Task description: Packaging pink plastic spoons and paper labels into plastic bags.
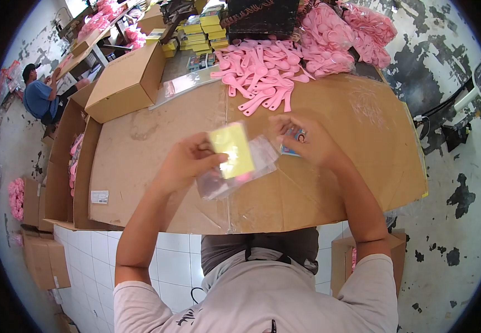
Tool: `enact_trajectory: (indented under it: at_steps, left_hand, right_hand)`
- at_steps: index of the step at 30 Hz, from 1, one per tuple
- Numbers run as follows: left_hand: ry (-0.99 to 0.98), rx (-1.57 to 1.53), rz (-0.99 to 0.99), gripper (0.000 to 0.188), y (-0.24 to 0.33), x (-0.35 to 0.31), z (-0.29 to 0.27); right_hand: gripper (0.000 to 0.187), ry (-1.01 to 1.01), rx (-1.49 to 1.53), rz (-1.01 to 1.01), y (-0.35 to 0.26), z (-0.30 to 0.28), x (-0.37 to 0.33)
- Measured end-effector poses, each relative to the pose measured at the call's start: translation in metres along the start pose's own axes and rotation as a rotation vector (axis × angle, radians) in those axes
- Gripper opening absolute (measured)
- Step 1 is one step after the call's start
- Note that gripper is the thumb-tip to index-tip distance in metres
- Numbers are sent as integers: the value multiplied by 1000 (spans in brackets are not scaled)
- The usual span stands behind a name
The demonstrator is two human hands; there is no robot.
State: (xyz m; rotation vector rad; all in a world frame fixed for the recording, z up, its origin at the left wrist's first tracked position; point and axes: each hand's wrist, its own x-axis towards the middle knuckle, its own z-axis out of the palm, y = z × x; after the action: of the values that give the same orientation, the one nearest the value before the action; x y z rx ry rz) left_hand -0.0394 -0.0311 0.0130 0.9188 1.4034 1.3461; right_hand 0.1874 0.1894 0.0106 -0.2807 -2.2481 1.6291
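Observation:
My left hand [193,161] pinches a yellow card [232,150] between thumb and fingers. Against the card is a clear plastic bag [265,155], and a small bit of pink shows through it near the card's lower edge. To the right, my right hand [310,139] has its fingers curled round a blue printed card [290,147], which they partly cover. Both hands are above the cardboard-covered table [307,194]. Beyond them lies a loose heap of pink plastic scoops [260,72].
Bagged pink scoops [329,39] sit at the far right beside a black box [262,19]. Stacks of yellow cards [199,33] and a closed carton [126,83] stand at the far left. An open carton [79,166] borders the table's left edge. Another person [43,97] sits far left.

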Motion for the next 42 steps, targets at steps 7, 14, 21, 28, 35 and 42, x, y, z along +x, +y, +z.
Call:
enact_trajectory:
  at_steps: [7,14,21,28,35,42]
  left_hand:
    - [647,8,421,39,-26,-61,-154]
    - [518,632,352,89,-37,-76,-54]
    - [-423,1304,734,45,-42,-70,57]
    - [-342,1256,653,36,-41,-55,86]
    - [-386,1293,360,16,-22,-33,101]
    - [-400,710,415,17,-4,-20,80]
  right_hand:
    - [29,-85,-742,-165,18,-19,-4]
    - [32,-81,-733,-114,21,-17,-2]
    - [33,-44,-718,-229,26,-16,-5]
    - [36,31,-705,-168,29,-34,-5]
    - [39,91,-822,-90,37,-51,-9]
    - [36,185,-749,-88,36,-50,-8]
